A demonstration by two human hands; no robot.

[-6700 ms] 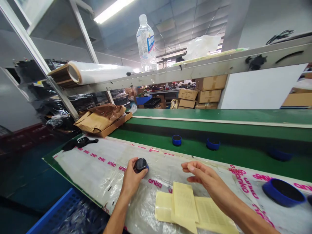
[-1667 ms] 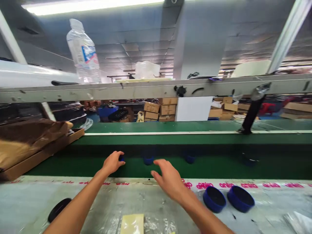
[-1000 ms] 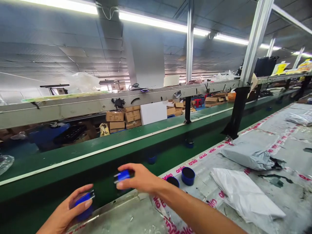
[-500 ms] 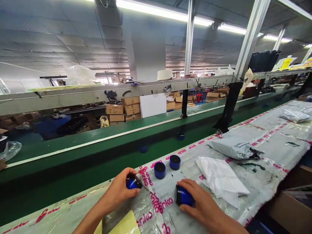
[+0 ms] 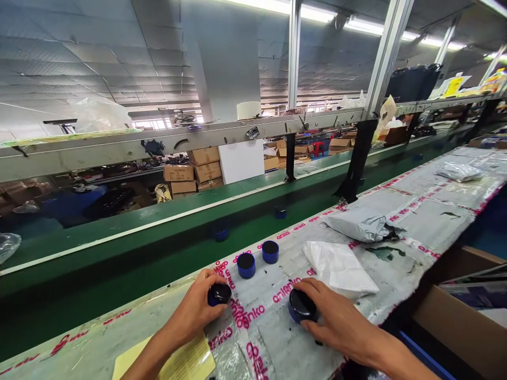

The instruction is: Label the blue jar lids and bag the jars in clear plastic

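My left hand [image 5: 193, 310] grips a small round tub [image 5: 219, 294] with a blue body and a black top, on the plastic-covered bench [image 5: 277, 338]. My right hand [image 5: 336, 311] holds a second such tub [image 5: 301, 306] against the bench, its black top showing. Between and just beyond my hands, two more tubs [image 5: 246, 265] [image 5: 270, 252] stand upright, apart from each other. A sheet of yellow paper [image 5: 170, 361] lies under my left forearm. The bench's plastic cover carries pink "anko" print.
A green conveyor belt [image 5: 158, 253] runs along the bench's far edge, with small blue round pieces [image 5: 221, 235] [image 5: 280, 212] on it. A white bag [image 5: 338, 269] and a grey mailer bag [image 5: 360, 224] lie on the bench. A cardboard box [image 5: 455, 316] sits below its near right edge.
Both tubs have turned so their black tops face up and the camera view has shifted slightly; my hands stay on them at the same spots on the bench.
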